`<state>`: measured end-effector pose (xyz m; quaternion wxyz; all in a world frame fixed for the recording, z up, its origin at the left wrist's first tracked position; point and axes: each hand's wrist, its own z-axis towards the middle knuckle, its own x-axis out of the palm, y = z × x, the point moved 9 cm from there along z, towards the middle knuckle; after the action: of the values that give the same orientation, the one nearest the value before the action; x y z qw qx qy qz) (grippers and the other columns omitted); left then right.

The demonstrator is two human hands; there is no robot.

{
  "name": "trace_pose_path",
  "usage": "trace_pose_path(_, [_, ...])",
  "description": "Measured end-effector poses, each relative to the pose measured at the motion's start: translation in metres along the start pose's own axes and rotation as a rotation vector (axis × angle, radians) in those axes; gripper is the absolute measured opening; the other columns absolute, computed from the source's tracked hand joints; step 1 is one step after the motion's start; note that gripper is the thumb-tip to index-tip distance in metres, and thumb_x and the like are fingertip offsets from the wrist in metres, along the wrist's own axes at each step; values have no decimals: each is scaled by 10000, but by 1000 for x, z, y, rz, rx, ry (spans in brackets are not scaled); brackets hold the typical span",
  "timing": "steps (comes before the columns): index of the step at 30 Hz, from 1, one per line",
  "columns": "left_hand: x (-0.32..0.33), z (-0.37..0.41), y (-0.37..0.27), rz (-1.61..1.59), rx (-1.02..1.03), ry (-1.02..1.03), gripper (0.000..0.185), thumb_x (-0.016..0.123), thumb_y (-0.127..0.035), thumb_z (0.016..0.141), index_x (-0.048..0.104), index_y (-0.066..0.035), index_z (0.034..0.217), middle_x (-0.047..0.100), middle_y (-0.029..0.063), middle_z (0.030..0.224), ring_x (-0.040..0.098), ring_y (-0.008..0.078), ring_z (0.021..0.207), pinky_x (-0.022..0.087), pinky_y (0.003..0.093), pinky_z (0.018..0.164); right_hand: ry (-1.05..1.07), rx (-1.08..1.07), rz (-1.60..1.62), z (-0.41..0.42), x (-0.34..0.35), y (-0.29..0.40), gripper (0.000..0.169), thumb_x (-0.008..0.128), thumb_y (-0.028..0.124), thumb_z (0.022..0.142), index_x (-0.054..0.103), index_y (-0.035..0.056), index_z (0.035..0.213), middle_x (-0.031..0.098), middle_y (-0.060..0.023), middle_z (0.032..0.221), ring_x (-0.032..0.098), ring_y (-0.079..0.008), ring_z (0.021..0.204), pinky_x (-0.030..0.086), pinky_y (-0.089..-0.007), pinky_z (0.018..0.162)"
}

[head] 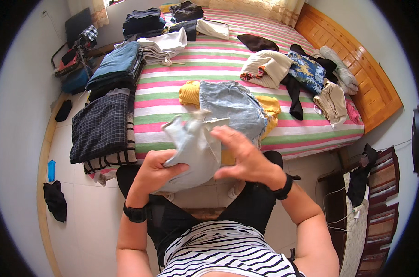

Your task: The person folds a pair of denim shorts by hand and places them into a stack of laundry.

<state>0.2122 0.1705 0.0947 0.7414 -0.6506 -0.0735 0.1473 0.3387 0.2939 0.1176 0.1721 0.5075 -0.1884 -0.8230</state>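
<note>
My left hand (162,173) grips a pale blue garment (199,159) between thumb and fingers, holding it above my lap in a loose bundle. The garment's upper end is blurred. At its right side my right hand (246,157) has its fingers and thumb spread; whether the fingertips touch the fabric I cannot tell. Just beyond, a light-blue denim garment (230,98) lies on the bed, over a yellow garment (189,93) that sticks out on both sides.
Stacks of folded clothes, with dark checked fabric (98,124) nearest, line the left of the striped bed (195,74). Loose clothes, including a cream knit garment (266,69), lie toward the wooden headboard (348,65). A black cloth (55,200) is on the floor at left.
</note>
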Motion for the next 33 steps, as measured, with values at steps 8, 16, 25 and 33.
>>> trace_pose_path(8, [8, 31, -26, 136, 2, -197, 220, 663, -133, 862, 631, 7, 1030, 624, 46, 886, 553, 81, 800, 467, 255, 714, 82, 425, 1059, -4, 60, -8, 487, 718, 34, 776, 532, 8, 1225, 617, -23, 1093, 532, -88, 993, 433, -264, 888])
trace_pose_path(16, [-63, 51, -60, 68, 414, -681, 397, 536, -282, 954, 489, -24, 1252, 534, 87, 1197, 483, 161, 1125, 366, 293, 986, -297, 540, 1230, 33, -35, -79, 423, 731, 113, 758, 578, 17, 1140, 642, -44, 1042, 602, -121, 900, 486, -288, 821])
trace_pose_path(25, [7, 149, 158, -128, -418, -184, 775, 578, -560, 853, 429, 38, 1325, 534, 140, 1243, 478, 212, 1157, 382, 355, 952, -428, 600, 437, -15, -18, -282, 635, 755, 140, 714, 459, -19, 1252, 639, -112, 1057, 609, -221, 940, 471, -318, 860])
trace_pose_path(33, [36, 175, 150, -252, -452, -65, 715, 546, -613, 842, 506, -61, 1295, 568, 67, 1195, 513, 150, 1070, 413, 348, 877, -445, 773, 18, -53, -17, -298, 797, 721, 495, 713, 459, -3, 1277, 609, -210, 1142, 575, -348, 1063, 435, -396, 913])
